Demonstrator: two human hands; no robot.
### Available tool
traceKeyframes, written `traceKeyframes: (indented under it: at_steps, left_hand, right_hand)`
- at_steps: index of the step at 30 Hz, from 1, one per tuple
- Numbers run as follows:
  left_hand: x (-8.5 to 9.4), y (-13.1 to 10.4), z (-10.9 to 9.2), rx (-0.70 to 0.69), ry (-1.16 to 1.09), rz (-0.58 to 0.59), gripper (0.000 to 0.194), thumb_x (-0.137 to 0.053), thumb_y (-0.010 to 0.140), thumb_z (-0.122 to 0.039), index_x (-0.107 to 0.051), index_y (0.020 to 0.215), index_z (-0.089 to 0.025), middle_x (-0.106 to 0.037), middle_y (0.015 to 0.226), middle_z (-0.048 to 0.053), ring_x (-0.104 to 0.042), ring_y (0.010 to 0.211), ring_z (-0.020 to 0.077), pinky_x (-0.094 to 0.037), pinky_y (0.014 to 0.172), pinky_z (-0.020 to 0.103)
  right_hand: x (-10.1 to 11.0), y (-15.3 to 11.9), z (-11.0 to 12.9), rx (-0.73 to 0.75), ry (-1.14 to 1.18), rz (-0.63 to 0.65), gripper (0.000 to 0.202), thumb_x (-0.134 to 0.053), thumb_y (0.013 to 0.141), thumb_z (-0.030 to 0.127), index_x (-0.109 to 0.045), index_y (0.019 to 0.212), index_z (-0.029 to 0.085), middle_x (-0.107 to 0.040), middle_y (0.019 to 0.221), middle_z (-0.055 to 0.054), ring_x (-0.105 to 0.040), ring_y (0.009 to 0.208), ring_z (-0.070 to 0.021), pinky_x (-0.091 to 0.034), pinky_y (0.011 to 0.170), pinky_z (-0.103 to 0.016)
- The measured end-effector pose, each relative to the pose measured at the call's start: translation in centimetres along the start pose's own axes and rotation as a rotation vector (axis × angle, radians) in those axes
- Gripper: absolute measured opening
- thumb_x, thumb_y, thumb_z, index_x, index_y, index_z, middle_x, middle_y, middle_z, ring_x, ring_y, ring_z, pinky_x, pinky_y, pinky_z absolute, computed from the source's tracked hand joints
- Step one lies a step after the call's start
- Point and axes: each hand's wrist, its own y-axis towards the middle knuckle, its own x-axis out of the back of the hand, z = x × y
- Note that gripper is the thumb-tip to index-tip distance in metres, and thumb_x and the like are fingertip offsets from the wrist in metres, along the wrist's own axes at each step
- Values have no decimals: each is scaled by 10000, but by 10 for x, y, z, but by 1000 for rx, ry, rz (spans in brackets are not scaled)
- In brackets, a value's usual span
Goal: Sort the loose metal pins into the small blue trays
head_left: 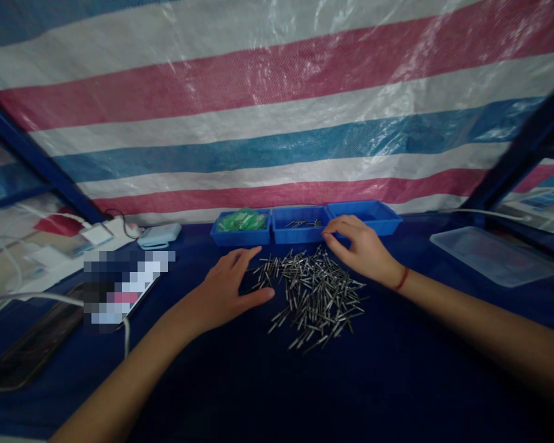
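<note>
A loose pile of slim metal pins (321, 295), much like blind rivets, lies on the dark blue tabletop. My left hand (224, 289) is at the pile's left edge, open, thumb and forefinger apart with nothing between them. At the upper right of the pile, my right hand (362, 249) has its thumb and fingertips brought together; whether a pin is between them I cannot make out. Just beyond its fingertips stands the middle blue tray (298, 235), with several pins inside. Left of that, another blue tray (240, 238) holds green plastic packets (244, 219).
A third blue tray (388, 227) stands back right, partly behind my right hand. A translucent plastic lid (493, 255) lies at the right. On the left are a partly pixelated phone (141, 298), a dark phone (32, 344), a pale blue case (160, 235) and white cables. Striped sheeting (277, 123) hangs behind.
</note>
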Motion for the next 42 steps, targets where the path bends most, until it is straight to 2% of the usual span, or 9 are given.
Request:
traceKeyframes:
  at_steps: [2,4,9,19,25,29,32,37,42]
  left_hand:
    - [-12,-10,16,87,74,45,793,-474,777,-637,-279,1392,-175,-291,1436,197,-326,1283,373,-320,993,543]
    - [-24,-15,24,99,126,78,825,-441,779,-661,-239,1414,-173,-232,1468,193,-252,1321,386,-251,1026,577]
    - [-37,-5,17,26,158,140,913,-403,775,-694,-133,1442,-133,-157,1495,177,-140,1361,366,-113,1076,579]
    - [-47,19,-7,-163,47,94,984,-459,736,-705,-129,1431,-92,-222,1467,213,-215,1343,356,-194,1082,527]
    - [-49,31,-27,-235,-102,107,989,-530,716,-671,-132,1432,-117,-234,1461,204,-260,1321,358,-272,1060,504]
    - [-51,37,-35,-285,-227,68,862,-539,776,-576,-160,1422,-150,-257,1451,171,-285,1315,315,-288,1066,465]
    - [-51,37,-37,-268,-280,-27,681,-522,830,-474,-261,1380,-171,-320,1419,153,-293,1308,300,-281,1066,482]
    - [-55,33,-39,-125,-373,-248,323,-438,896,-331,-497,1179,-187,-501,1248,98,-387,1235,245,-287,1052,478]
    - [-54,30,-42,1,-468,-338,235,-428,897,-319,-583,1037,-211,-583,1098,51,-485,1117,205,-343,1003,423]
  right_hand:
    - [6,-12,0,6,40,90,166,-462,864,249,-613,826,192,-631,851,-59,-576,831,-192,-454,807,-390]
    - [7,-22,-3,-23,77,161,173,-471,868,278,-618,873,188,-632,890,-65,-582,868,-192,-464,823,-390]
    - [0,-33,-8,-113,153,235,244,-471,882,338,-589,1031,185,-631,1035,-83,-585,985,-194,-461,897,-401]
    - [-1,-34,7,-135,202,241,257,-427,908,348,-584,1037,189,-636,1026,-77,-589,980,-184,-464,892,-381]
    - [0,-34,8,-122,211,257,254,-423,912,342,-583,1031,185,-624,1026,-79,-575,987,-180,-452,901,-370]
    - [0,-35,7,-167,235,235,237,-424,913,331,-592,987,181,-628,984,-68,-583,952,-168,-450,890,-347]
    - [0,-36,3,-204,245,194,222,-421,916,314,-602,947,188,-636,951,-57,-589,917,-163,-454,862,-336]
    - [-2,-38,-3,-237,248,170,204,-411,907,237,-607,927,180,-643,928,-55,-590,894,-161,-454,833,-324]
    - [-1,-40,-10,-246,178,150,207,-423,815,105,-606,878,177,-644,881,-45,-585,855,-171,-451,802,-348]
